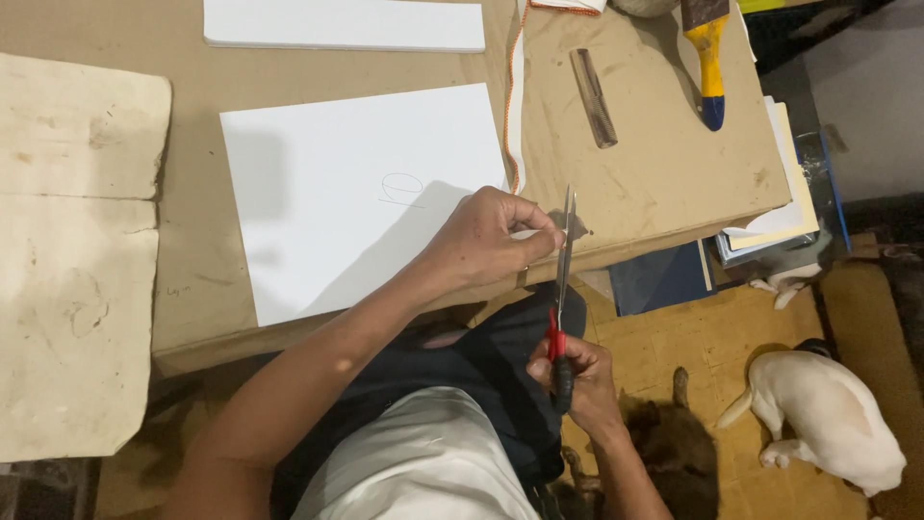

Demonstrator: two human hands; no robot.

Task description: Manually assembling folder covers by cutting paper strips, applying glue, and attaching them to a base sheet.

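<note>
My right hand (582,383) grips the red and black handles of a pair of scissors (564,252), whose blades point up towards the table edge. My left hand (488,236) pinches a small white piece against the blades, just off the right edge of a white sheet of paper (337,183) bearing a faint pencil loop. A white strip with an orange stitched edge (515,91) runs down the table towards my left hand.
Brown paper covers the low table (654,183). A comb (593,84), a yellow-and-blue-handled brush (709,58) and a second white sheet (342,24) lie at the back. Pale boards (77,250) sit left. A white dog (828,409) and a dark animal (674,448) lie on the floor at right.
</note>
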